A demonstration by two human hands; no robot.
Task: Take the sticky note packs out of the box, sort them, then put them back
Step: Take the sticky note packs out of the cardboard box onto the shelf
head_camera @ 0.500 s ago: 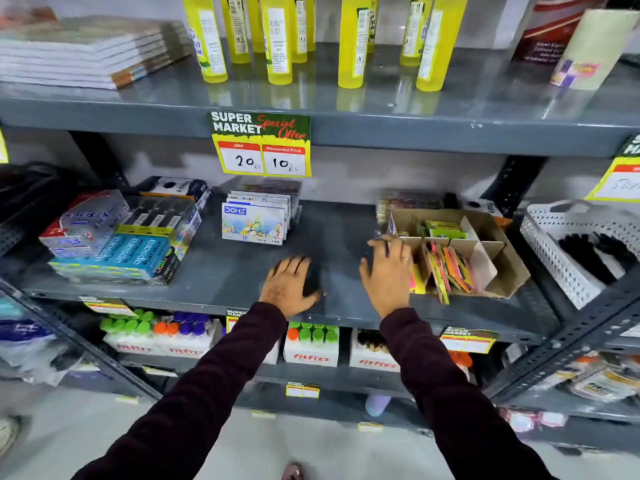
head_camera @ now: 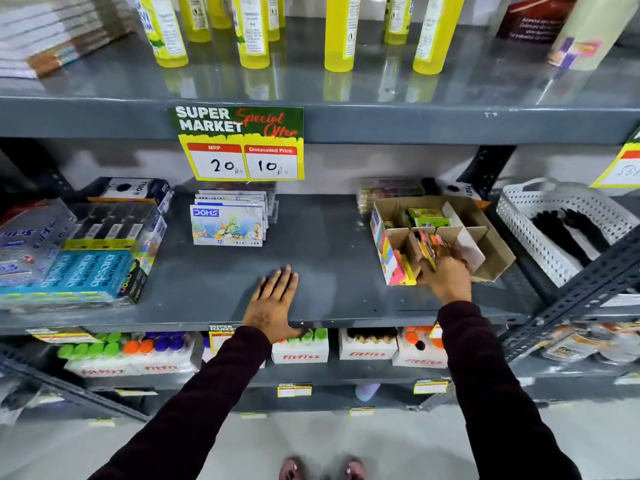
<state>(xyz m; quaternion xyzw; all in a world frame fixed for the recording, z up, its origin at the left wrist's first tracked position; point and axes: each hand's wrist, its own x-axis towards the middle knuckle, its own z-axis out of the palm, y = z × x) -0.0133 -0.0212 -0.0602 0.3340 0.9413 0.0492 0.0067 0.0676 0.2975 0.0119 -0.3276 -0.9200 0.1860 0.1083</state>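
Right hand (head_camera: 445, 278): your fingers reach into the front middle compartment of the box (head_camera: 491, 237), among the sticky note packs (head_camera: 427, 245); grip cannot be told.
Left hand (head_camera: 275, 301): flat, fingers spread, empty, on the shelf (head_camera: 329, 244).
Hidden: your fingertips blur among the packs.
Packs: upright, pink, orange, yellow; green ones behind.

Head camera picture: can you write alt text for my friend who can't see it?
A person's right hand reaches into a divided cardboard box of colourful sticky note packs on a grey shop shelf, while the left hand rests flat on the shelf. Yellow bottles stand on the shelf above.
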